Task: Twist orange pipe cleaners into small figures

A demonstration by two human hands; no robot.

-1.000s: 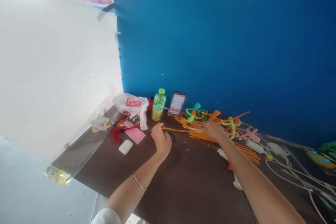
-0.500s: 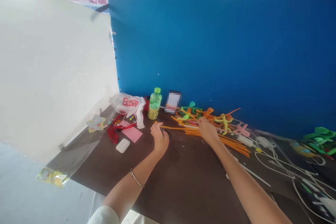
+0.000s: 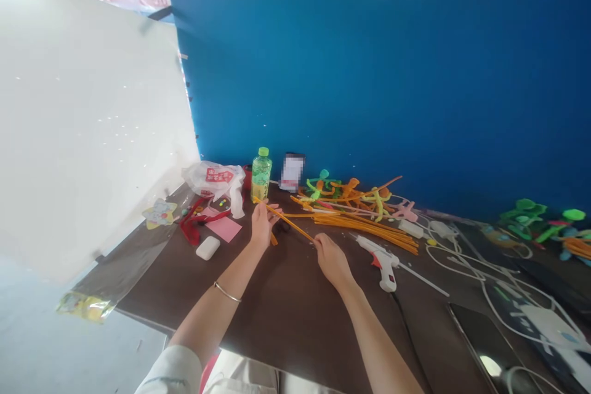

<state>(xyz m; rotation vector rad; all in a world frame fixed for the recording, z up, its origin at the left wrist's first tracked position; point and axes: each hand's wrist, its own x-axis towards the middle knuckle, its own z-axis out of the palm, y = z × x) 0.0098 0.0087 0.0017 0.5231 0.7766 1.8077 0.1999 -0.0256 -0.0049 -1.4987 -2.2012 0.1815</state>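
An orange pipe cleaner (image 3: 295, 226) slants between my two hands above the dark table. My left hand (image 3: 262, 225) pinches it near its upper end, some fingers stretched out behind. The lower end sits between the closed fingers of my right hand (image 3: 330, 258). Under my left hand a short orange and dark piece (image 3: 274, 239) shows, too covered to name. Beyond my right hand lies a bundle of orange pipe cleaners (image 3: 364, 229). A white hot glue gun (image 3: 384, 265) with a red trigger rests to the right of that hand.
Behind stand a green-capped bottle (image 3: 261, 175), a phone (image 3: 292, 172) and bent pipe cleaner figures (image 3: 353, 191). To the left are a plastic bag (image 3: 215, 180), pink paper (image 3: 224, 228) and a white case (image 3: 207, 249). White cables (image 3: 466, 258) and a dark tablet-like device (image 3: 480, 341) occupy the right.
My right hand has come back from the bundle toward me and left, now gripping the pipe cleaner's lower end. The strand tilts more steeply. The glue gun has come into sight.
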